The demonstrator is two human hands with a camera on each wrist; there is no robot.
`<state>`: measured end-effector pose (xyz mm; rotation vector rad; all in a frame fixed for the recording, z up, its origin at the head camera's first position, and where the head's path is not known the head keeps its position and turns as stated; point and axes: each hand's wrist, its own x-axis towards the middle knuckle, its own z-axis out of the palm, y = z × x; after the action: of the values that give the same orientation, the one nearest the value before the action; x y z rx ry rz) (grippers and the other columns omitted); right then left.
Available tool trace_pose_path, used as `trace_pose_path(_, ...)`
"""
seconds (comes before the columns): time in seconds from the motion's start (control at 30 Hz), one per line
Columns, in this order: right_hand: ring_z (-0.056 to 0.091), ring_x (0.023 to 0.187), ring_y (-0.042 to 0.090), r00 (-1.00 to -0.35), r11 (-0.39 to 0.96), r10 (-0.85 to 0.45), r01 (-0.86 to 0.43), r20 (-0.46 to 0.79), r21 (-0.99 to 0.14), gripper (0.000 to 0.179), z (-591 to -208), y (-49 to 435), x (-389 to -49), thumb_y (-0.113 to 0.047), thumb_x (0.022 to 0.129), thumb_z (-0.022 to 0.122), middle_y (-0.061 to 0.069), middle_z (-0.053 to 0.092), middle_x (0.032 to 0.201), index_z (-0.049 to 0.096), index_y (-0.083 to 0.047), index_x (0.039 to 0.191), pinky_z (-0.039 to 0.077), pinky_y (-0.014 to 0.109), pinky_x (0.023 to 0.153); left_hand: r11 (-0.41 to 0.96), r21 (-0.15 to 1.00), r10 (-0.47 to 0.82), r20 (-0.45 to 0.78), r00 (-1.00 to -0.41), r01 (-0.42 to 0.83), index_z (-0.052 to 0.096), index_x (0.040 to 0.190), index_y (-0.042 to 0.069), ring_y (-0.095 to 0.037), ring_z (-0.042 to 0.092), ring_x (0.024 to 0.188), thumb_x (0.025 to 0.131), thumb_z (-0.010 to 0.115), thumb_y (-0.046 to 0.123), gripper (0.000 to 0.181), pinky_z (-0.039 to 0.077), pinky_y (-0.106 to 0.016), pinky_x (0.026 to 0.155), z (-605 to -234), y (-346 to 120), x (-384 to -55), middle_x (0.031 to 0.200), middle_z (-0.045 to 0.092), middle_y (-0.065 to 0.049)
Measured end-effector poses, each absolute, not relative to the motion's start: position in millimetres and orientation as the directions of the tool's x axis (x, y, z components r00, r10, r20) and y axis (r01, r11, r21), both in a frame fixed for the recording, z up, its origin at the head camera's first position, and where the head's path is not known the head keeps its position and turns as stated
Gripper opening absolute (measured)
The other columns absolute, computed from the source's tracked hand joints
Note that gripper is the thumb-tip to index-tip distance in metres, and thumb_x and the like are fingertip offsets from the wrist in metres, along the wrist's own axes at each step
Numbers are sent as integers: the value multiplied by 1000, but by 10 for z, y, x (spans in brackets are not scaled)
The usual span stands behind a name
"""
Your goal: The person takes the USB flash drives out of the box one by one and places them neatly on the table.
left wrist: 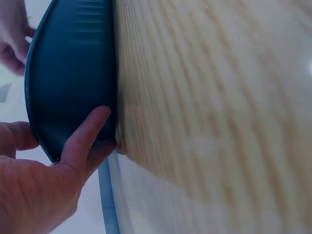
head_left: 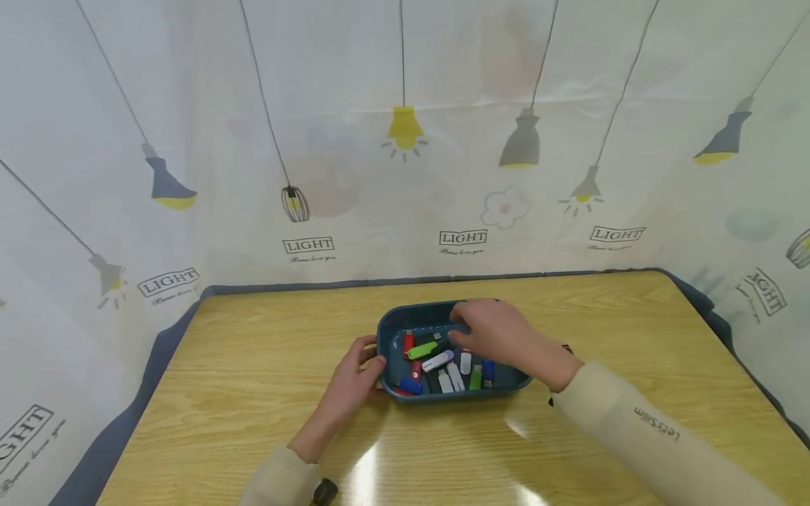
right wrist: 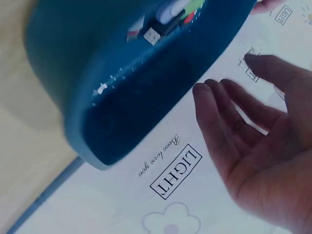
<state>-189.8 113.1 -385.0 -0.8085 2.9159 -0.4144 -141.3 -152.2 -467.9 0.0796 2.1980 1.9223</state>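
A dark blue plastic bin (head_left: pixel 455 398) stands on the table with several USB flash drives inside, among them a lime green one (head_left: pixel 422 350), a white and lilac one (head_left: pixel 438 361), a red one (head_left: pixel 408 344) and a blue one (head_left: pixel 410 386). My left hand (head_left: pixel 354 376) holds the bin's left end. In the left wrist view its fingers (left wrist: pixel 80 141) lie against the outer wall, the thumb by the rim. Over the bin's right part hovers my right hand (head_left: pixel 496 330), fingers loosely bent. The right wrist view shows nothing between the right fingers (right wrist: pixel 209 107).
The wooden table (head_left: pixel 266 351) extends around the bin on all sides. Behind it and at both sides hangs a white curtain (head_left: pixel 354 154) printed with lamps and lettering. Light reflections lie on the tabletop near its front.
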Motion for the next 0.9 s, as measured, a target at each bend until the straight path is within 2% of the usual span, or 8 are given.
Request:
trace_pose_path(0.13,67,96,20,-808,788,-585,-547,-70,-281,33,-3781,1018,-2033,-27,98,74,7,71,113,73,-6,123,58,39,84,141,985,196,-122,-973,-95,40,151,-1,-43,64,116,108,50,12,45,62,-48,79,-4700,-1541,-1431,149,46,-34)
trace_pose_path(0.3,66,105,22,-717,714,-687,-634,-119,-296,31,-3859,883,-2207,-25,99,72,7,69,119,72,-8,125,56,41,92,139,986,207,-120,-971,-93,40,151,-1,-45,63,118,108,49,13,45,62,-47,80,-4701,-1547,-1427,150,45,-35)
trace_pose_path(0.43,65,102,21,-655,667,-741,-688,-150,-288,27,-3953,793,-2298,-21,99,72,8,68,117,73,-8,123,56,41,89,140,986,208,-122,-970,-94,39,151,-1,-45,62,121,108,49,14,46,62,-48,80,-4706,-1552,-1421,150,44,-35)
trace_pose_path(0.77,62,91,16,-571,599,-800,-778,-187,-187,27,-4105,608,-2369,-25,96,77,1,64,104,72,-12,120,56,36,82,139,984,208,-140,-968,-112,39,152,1,-45,59,126,109,50,16,47,62,-48,82,-4680,-1563,-1401,152,43,-33)
trace_pose_path(0.9,61,85,14,-551,582,-812,-791,-192,-188,25,-4179,559,-2375,-26,96,77,-1,63,99,73,-13,117,56,35,78,142,984,208,-138,-968,-110,40,152,2,-43,59,126,109,50,16,46,62,-47,81,-4690,-1569,-1408,152,45,-32)
